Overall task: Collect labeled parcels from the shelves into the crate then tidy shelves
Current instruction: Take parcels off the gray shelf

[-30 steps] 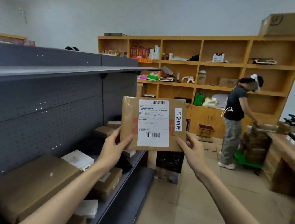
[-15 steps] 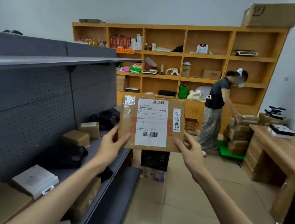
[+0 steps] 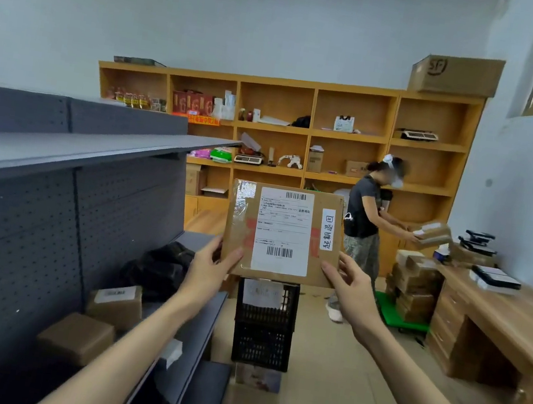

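While both arms reach forward, the left hand (image 3: 211,271) and the right hand (image 3: 354,289) hold a flat cardboard parcel (image 3: 283,233) upright in mid-air, its labelled face turned toward the camera. The left hand's fingers are clamped on the parcel's lower left corner, thumb over the front face; the right hand's fingers are clamped on the lower right corner, thumb against the edge. A large white shipping label (image 3: 283,231) with two barcodes covers the middle of the parcel, and a narrow white sticker (image 3: 327,229) with printed characters runs down its right side.

Just below and beyond the parcel, a black plastic crate (image 3: 264,325) stands on the floor, stacked as two tiers, with a white sheet showing at its top.

To the left runs a grey metal shelf unit (image 3: 85,210) with a perforated back panel. On its lower shelf lie two small cardboard boxes (image 3: 115,305), one bearing a white label, and a black bag (image 3: 159,269) farther along.

Against the far wall stands a wooden shelving unit (image 3: 309,132) holding assorted goods, with a large cardboard box (image 3: 455,76) on top. In front of it another person (image 3: 362,229) holds a parcel beside a stack of boxes (image 3: 413,289) on a green cart. A wooden surface (image 3: 516,315) along the right wall carries dark flat items.
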Tool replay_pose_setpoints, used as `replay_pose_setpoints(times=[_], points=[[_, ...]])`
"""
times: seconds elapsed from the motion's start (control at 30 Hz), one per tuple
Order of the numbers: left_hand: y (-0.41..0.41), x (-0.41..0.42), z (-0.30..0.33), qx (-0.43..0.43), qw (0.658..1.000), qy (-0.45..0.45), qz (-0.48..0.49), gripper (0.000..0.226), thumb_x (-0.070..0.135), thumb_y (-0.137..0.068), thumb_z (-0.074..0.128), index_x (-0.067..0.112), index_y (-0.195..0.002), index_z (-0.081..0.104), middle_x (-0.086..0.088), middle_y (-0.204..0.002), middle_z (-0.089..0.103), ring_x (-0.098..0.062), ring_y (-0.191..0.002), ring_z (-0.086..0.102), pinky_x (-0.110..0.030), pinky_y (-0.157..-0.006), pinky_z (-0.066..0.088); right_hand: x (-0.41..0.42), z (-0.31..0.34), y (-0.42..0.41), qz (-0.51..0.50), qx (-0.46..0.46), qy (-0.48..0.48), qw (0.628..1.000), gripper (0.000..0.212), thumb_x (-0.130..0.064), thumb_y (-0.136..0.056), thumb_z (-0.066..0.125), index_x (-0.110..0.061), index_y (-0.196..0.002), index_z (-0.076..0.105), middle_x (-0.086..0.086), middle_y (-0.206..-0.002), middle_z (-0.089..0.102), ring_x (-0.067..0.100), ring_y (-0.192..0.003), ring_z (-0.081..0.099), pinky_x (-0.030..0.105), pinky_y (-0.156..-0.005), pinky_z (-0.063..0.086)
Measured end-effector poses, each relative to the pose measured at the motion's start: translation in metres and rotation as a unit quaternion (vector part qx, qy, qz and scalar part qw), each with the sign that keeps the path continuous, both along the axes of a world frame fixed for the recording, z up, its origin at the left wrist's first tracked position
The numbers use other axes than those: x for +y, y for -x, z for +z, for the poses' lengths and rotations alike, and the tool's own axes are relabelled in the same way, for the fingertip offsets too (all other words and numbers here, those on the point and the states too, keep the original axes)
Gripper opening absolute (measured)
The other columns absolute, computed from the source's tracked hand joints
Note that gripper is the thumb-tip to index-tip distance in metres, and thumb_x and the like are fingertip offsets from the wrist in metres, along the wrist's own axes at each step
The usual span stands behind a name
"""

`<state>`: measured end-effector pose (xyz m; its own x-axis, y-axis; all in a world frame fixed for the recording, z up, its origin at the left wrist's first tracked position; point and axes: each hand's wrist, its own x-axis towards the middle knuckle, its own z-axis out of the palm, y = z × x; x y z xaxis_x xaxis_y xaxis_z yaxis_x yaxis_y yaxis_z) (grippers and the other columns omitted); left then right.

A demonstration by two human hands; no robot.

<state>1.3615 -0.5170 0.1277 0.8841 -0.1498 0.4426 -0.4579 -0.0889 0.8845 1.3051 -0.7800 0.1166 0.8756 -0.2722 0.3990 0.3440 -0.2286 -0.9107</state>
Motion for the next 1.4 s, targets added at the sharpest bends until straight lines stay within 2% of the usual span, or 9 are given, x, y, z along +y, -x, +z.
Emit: replay_pose_setpoints(times=[0.23,0.43,0.57,0.7,0.83,1.0,1.13,1.3,1.4], points=[[-0.104,-0.034,-0.014,0.020,0.999,0.013,-0.043,0.042,0.020,-0.099,0.061,0.017,-0.140,0.055,0.007,-0.122,0.070,0.000,-0.104,0.068,-0.013,-0.081,0.054,-0.026,-0.007,-0.082,-0.030,0.004,-0.015,0.999,0.036,-0.025,-0.095,0.062,-0.029,-0.131,0.055,-0.014,-0.116,0.068,0.001,-0.103,0.066,0.022,-0.082,0.056],[-0.193,-0.068,-0.026,0.036,0.998,0.003,-0.042,0.044,0.025,-0.098,0.062,0.020,-0.141,0.054,0.007,-0.120,0.071,-0.002,-0.102,0.069,-0.016,-0.083,0.055,-0.061,-0.021,-0.169,-0.037,0.005,-0.011,0.999,0.035,-0.022,-0.096,0.062,-0.027,-0.130,0.057,-0.011,-0.116,0.069,0.002,-0.104,0.066,0.026,-0.089,0.055],[-0.256,-0.095,-0.029,0.034,0.999,-0.009,-0.027,0.045,0.032,-0.096,0.064,0.021,-0.140,0.056,0.009,-0.119,0.072,-0.004,-0.106,0.068,-0.036,-0.101,0.053,-0.094,-0.023,-0.239,-0.031,-0.003,0.002,1.000,0.037,-0.027,-0.095,0.063,-0.024,-0.132,0.056,-0.010,-0.118,0.068,0.004,-0.106,0.065,0.026,-0.088,0.055],[-0.317,-0.128,-0.014,0.020,0.999,-0.022,-0.021,0.045,0.035,-0.096,0.064,0.023,-0.139,0.056,0.011,-0.125,0.069,-0.009,-0.117,0.063,-0.045,-0.107,0.048,-0.132,-0.014,-0.308,-0.026,-0.012,0.020,0.999,0.043,-0.033,-0.095,0.062,-0.024,-0.136,0.055,-0.011,-0.119,0.067,0.006,-0.109,0.064,0.027,-0.088,0.056],[-0.374,-0.159,-0.008,-0.004,0.999,-0.037,-0.010,0.041,0.035,-0.099,0.061,0.029,-0.139,0.054,0.016,-0.126,0.067,-0.006,-0.120,0.060,-0.044,-0.107,0.047,-0.164,-0.009,-0.368,-0.018,-0.019,0.021,0.999,0.043,-0.035,-0.096,0.060,-0.024,-0.137,0.053,-0.009,-0.121,0.066,0.010,-0.112,0.062,0.036,-0.094,0.055],[-0.428,-0.182,-0.025,0.018,0.999,-0.042,0.011,0.045,0.040,-0.097,0.063,0.031,-0.140,0.055,0.019,-0.127,0.067,-0.006,-0.121,0.060,-0.044,-0.108,0.047,-0.188,-0.023,-0.428,-0.013,0.004,0.015,1.000,0.045,-0.036,-0.096,0.060,-0.023,-0.139,0.052,-0.007,-0.125,0.064,0.011,-0.116,0.059,0.032,-0.093,0.053],[-0.474,-0.198,-0.041,0.038,0.998,-0.052,0.025,0.051,0.045,-0.095,0.063,0.028,-0.143,0.053,0.014,-0.130,0.066,-0.008,-0.122,0.060,-0.044,-0.109,0.046,-0.202,-0.039,-0.474,-0.010,0.023,0.005,1.000,0.047,-0.034,-0.096,0.060,-0.020,-0.140,0.051,-0.005,-0.126,0.062,0.011,-0.117,0.057,0.020,-0.084,0.051],[-0.533,-0.216,-0.056,0.048,0.997,-0.060,0.019,0.042,0.037,-0.098,0.062,0.027,-0.139,0.056,0.016,-0.126,0.067,-0.005,-0.119,0.061,-0.041,-0.109,0.047,-0.215,-0.057,-0.534,-0.025,0.049,0.006,0.998,0.047,-0.030,-0.096,0.060,-0.018,-0.140,0.051,-0.003,-0.123,0.062,0.011,-0.114,0.058,0.014,-0.074,0.052],[-0.578,-0.223,-0.066,0.053,0.996,-0.066,0.013,0.050,0.044,-0.097,0.062,0.026,-0.142,0.054,0.014,-0.128,0.067,-0.007,-0.121,0.061,-0.044,-0.109,0.047,-0.222,-0.064,-0.575,-0.035,0.059,0.014,0.998,0.048,-0.032,-0.096,0.059,-0.019,-0.142,0.049,-0.006,-0.124,0.059,0.013,-0.117,0.056,0.017,-0.080,0.050]])
